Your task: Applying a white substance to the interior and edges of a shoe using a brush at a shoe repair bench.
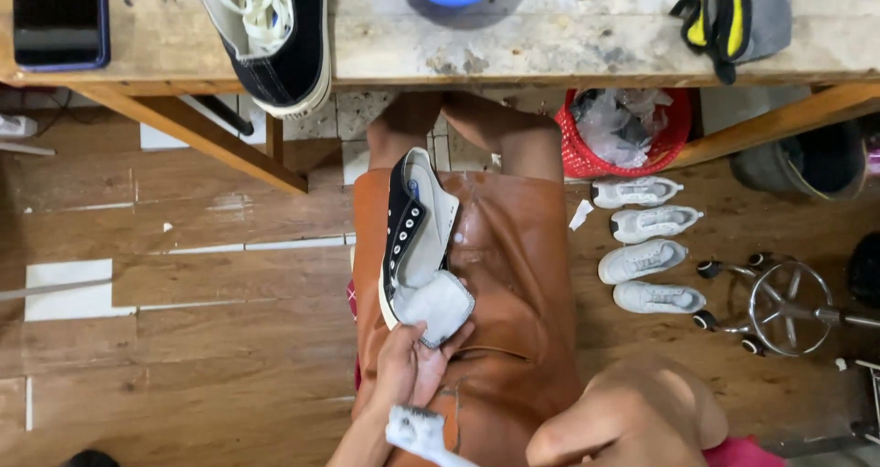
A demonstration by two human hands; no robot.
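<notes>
A dark tablet and a laced black sneaker lay on the scuffed wooden bench. Below, over plank flooring, the left hand gripped a black unlaced sneaker resting on the brown apron (right hand's grip unclear, a white brush near it). Four white shoes lined the floor rightward.
</notes>
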